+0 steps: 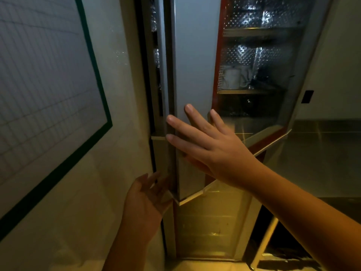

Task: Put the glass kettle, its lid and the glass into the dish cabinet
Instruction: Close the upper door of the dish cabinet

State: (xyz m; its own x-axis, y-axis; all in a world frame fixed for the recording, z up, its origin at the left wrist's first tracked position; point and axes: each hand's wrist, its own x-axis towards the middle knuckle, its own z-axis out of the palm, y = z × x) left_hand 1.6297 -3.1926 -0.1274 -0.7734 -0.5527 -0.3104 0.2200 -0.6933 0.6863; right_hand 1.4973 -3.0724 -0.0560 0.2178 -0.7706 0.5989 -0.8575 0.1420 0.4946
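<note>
Cabinet (207, 222): it stands directly ahead, between a pale wall (121, 173) on the left and a steel counter (322, 145) on the right. Its upper door (195, 65) has a grey strip along the free left edge, a red inner frame and a glass pane. The door appears to stand slightly out from the body, with a dark gap down its left edge where faint glints show.

Interior, seen through the pane: perforated metal shelves. Two white mugs (232, 77) stand side by side on the middle shelf (252, 91). The level below it is dark. Shapes lie there, but they are too dim to identify.

Right hand (211, 149): it is raised against the grey strip, with the palm toward the door and the fingers (195, 118) straight and spread. The grip is released and the hand holds nothing. A dull reflection of the hand shows on the strip beneath it. I cannot confirm actual contact with the door.

Left hand (146, 200): it is lower, just beside the door's bottom left corner, with the palm turned toward the door edge. The fingers are loosely extended and not clenched, and it holds nothing. I cannot tell whether the fingertips touch the edge.

Surroundings: a board (48, 75) with a green border and a faint grid hangs on the wall to the left. A small black plate (307, 96) sits on the wall to the right of the cabinet, above the counter.
</note>
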